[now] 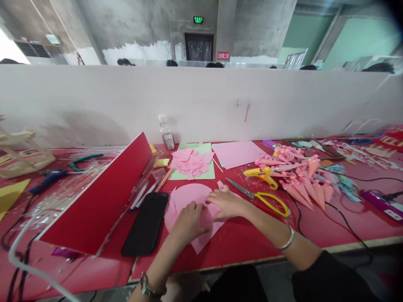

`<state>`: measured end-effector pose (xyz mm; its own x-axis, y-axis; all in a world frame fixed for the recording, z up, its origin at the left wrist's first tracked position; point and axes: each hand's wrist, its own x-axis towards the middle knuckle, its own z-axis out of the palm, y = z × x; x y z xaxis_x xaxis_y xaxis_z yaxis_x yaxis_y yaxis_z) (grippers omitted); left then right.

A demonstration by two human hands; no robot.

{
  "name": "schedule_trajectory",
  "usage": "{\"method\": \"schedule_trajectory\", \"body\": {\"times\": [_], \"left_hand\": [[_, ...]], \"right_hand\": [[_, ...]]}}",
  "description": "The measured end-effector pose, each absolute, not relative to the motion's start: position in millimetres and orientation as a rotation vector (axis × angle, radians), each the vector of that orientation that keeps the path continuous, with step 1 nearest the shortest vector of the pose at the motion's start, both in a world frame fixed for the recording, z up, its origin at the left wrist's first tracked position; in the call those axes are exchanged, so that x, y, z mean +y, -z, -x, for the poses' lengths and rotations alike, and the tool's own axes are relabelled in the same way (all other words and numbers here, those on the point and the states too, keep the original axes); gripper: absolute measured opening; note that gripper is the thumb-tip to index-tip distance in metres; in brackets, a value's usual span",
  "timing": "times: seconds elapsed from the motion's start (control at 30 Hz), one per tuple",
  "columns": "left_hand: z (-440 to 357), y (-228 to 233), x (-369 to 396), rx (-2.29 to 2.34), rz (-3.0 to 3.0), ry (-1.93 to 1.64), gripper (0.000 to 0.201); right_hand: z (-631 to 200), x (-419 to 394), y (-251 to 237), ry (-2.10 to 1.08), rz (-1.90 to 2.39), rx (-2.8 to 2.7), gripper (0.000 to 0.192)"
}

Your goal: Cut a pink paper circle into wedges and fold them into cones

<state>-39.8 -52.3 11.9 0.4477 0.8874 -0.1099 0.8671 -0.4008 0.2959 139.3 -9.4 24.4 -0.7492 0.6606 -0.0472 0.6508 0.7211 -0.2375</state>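
Note:
My left hand [190, 221] has its fingers curled onto a piece of pink paper [206, 240] near the table's front edge. From the other side my right hand [227, 204] grips the same paper, its fingertips close to those of my left. Under and behind both hands lie round pink sheets [189, 195], partly covered by the hands. Scissors [267, 201] with yellow handles rest right of my right hand, blades pointing away to the left. A black phone [146, 224] lies left of my left hand.
Torn pink scraps [192, 162] lie on pale green paper. To the right are a yellow glue gun [262, 174], pink paper cones [310, 184] and cables. A red board [103, 197] leans at the left; a small bottle [166, 133] stands by the white partition [201, 100].

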Motion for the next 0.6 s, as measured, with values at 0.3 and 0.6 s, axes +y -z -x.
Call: {"method": "schedule_trajectory", "body": {"times": [0.3, 0.6], "left_hand": [[36, -10, -37, 1.453, -2.475, -0.323, 0.024], [34, -37, -31, 1.044, -2.181, -0.596, 0.031]], "right_hand": [[-135, -10, -33, -0.312, 0.980, -2.841, 0.021], [-147, -22, -62, -0.276, 0.946, -2.643, 0.025]]}}
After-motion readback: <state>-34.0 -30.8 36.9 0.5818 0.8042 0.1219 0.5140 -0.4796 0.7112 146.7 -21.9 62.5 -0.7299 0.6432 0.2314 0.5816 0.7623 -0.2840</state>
